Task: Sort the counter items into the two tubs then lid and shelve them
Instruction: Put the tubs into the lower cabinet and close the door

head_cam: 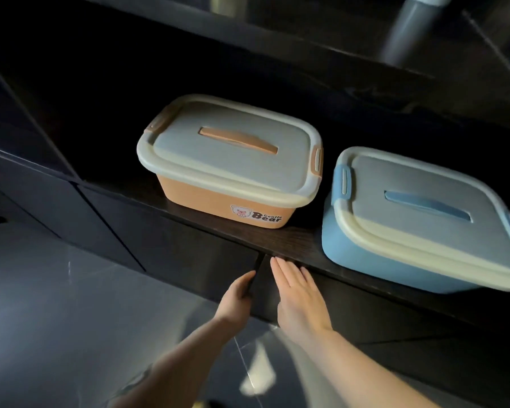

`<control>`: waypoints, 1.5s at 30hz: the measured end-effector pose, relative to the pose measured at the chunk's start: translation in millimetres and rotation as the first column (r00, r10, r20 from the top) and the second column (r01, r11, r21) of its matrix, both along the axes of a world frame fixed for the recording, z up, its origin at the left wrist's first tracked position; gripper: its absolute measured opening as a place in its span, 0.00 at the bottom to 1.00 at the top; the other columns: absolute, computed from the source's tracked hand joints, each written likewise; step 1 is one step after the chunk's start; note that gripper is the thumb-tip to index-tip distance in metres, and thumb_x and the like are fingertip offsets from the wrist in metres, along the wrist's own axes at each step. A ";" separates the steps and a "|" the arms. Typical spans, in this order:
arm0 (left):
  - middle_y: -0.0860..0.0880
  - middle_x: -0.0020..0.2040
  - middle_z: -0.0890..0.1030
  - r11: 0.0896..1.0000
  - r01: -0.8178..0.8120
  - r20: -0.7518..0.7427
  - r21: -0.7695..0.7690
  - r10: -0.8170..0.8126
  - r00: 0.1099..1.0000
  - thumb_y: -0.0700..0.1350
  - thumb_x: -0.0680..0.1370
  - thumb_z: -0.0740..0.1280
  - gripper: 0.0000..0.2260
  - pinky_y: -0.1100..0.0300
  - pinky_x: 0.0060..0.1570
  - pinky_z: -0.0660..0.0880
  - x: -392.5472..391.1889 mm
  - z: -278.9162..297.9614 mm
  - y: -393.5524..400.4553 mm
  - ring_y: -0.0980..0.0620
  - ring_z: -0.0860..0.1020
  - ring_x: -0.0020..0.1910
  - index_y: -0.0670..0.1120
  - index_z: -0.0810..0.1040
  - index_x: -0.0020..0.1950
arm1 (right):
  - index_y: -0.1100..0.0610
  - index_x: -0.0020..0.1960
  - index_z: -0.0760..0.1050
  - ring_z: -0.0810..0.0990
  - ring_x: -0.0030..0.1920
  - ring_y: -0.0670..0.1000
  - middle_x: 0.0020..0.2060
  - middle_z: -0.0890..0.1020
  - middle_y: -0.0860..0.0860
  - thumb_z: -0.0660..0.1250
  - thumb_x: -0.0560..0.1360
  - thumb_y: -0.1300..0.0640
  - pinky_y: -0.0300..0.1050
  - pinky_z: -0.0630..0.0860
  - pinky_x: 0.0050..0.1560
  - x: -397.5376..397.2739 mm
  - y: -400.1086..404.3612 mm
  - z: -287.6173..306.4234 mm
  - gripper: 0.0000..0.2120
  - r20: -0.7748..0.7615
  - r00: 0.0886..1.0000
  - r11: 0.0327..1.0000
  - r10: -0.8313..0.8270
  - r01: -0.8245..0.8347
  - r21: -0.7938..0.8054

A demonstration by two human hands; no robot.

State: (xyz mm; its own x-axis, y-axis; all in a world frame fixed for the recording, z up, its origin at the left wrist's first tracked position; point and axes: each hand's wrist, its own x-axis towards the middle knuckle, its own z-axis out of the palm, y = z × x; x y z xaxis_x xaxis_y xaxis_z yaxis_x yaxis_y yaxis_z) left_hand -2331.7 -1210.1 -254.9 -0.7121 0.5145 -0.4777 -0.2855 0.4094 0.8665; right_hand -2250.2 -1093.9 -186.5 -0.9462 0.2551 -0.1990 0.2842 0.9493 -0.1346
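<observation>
A lidded blue tub [418,228] sits at the frame's right on a dark shelf [277,241], beside a lidded orange tub [230,163] at center. Below, the right hand [299,295] lies flat, fingers straight, against a cabinet door [365,307]; the left hand [237,298] grips a door edge.

The left hand [238,291] is curling its fingers around the edge of the cabinet door [200,269]. Just right of that edge, the right hand [298,293] is lying flat (fingers straight, together); both forearms are reaching forward.
</observation>
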 end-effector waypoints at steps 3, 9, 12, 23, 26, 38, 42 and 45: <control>0.41 0.69 0.71 0.999 0.004 0.012 0.034 -0.004 1.000 0.24 0.74 0.54 0.28 0.46 0.70 0.63 -4.7 -6.6 2.3 0.44 0.69 0.69 0.42 0.64 0.73 | 0.53 0.78 0.38 0.46 0.76 0.49 0.77 0.48 0.47 0.58 0.73 0.62 0.49 0.38 0.76 0.7 -9.4 -9.9 0.40 -0.011 0.996 0.996 -0.087 0.087 0.035; 0.41 0.69 0.71 0.981 -0.113 0.138 0.157 0.091 0.986 0.33 0.80 0.57 0.21 0.47 0.70 0.64 -1.3 -10.4 0.5 0.44 0.70 0.68 0.44 0.64 0.73 | 0.53 0.78 0.47 0.55 0.74 0.51 0.75 0.59 0.48 0.61 0.73 0.59 0.49 0.49 0.76 2.9 -16.0 -15.7 0.38 -0.154 0.979 0.990 -0.131 0.136 0.025; 0.44 0.68 0.73 0.961 -0.196 0.257 0.198 0.142 0.956 0.43 0.81 0.58 0.17 0.54 0.66 0.69 14.0 -12.7 -5.6 0.48 0.72 0.66 0.48 0.69 0.71 | 0.52 0.78 0.53 0.62 0.71 0.52 0.71 0.65 0.48 0.61 0.76 0.55 0.48 0.58 0.73 15.9 -26.8 -13.5 0.32 -0.207 0.969 0.991 -0.131 0.136 0.010; 0.48 0.51 0.76 0.981 -0.163 0.350 0.107 0.117 0.930 0.53 0.80 0.60 0.08 0.58 0.49 0.70 118.0 -5.0 -68.9 0.55 0.73 0.49 0.50 0.72 0.48 | 0.48 0.48 0.77 0.69 0.49 0.44 0.45 0.74 0.41 0.66 0.73 0.38 0.39 0.63 0.48 99.4 -70.4 -5.9 0.14 -0.294 0.928 0.957 -0.229 0.160 -0.241; 0.49 0.51 0.75 0.994 -0.090 0.358 0.065 0.061 0.932 0.52 0.81 0.58 0.09 0.59 0.45 0.67 166.5 -1.0 -90.2 0.55 0.71 0.48 0.49 0.72 0.53 | 0.47 0.44 0.76 0.68 0.48 0.43 0.43 0.73 0.41 0.68 0.72 0.39 0.34 0.63 0.42 138.2 -79.9 -4.4 0.12 -0.235 0.935 0.935 -0.265 0.190 -0.300; 0.42 0.41 0.68 0.990 0.123 0.381 0.074 -0.142 0.914 0.45 0.81 0.57 0.03 0.61 0.32 0.60 336.8 14.9 -93.2 0.54 0.63 0.32 0.46 0.67 0.50 | 0.47 0.44 0.77 0.69 0.51 0.42 0.43 0.72 0.39 0.69 0.69 0.38 0.35 0.66 0.46 312.4 -66.2 10.7 0.13 -0.118 0.990 0.969 -0.083 0.052 -0.243; 0.42 0.50 0.72 0.957 0.273 0.448 0.100 -0.288 0.847 0.44 0.76 0.65 0.13 0.62 0.37 0.66 370.7 25.3 -71.5 0.51 0.71 0.43 0.43 0.69 0.58 | 0.47 0.44 0.77 0.69 0.50 0.41 0.44 0.70 0.39 0.60 0.67 0.31 0.36 0.69 0.43 360.4 -44.7 19.7 0.21 -0.071 0.997 0.981 -0.038 0.023 -0.191; 0.43 0.53 0.73 0.922 0.380 0.406 0.078 -0.377 0.832 0.51 0.65 0.63 0.25 0.58 0.47 0.66 387.7 37.3 -50.0 0.49 0.70 0.51 0.43 0.70 0.61 | 0.48 0.47 0.77 0.69 0.53 0.42 0.47 0.71 0.40 0.68 0.68 0.36 0.38 0.73 0.48 391.9 -25.3 21.6 0.17 -0.047 0.998 0.984 -0.036 0.027 -0.175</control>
